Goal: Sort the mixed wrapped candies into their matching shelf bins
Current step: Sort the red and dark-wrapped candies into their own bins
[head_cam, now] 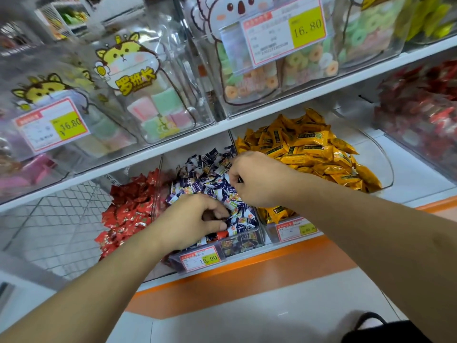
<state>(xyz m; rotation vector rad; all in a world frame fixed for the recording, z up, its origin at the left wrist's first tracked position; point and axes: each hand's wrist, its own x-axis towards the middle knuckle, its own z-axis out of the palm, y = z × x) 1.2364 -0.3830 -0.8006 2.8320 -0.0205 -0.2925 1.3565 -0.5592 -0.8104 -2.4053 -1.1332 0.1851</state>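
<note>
Both hands (pixel 195 219) (pixel 257 179) grip blue candies (pixel 210 179) in a clear bin (pixel 237 246) on an orange-edged white shelf (pixel 259 268).

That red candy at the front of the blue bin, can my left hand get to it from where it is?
Probably yes. The red candy lies at the front of the bin of blue candies, just below the left hand's curled fingers. Nothing covers it, and the right hand works farther back.
</note>
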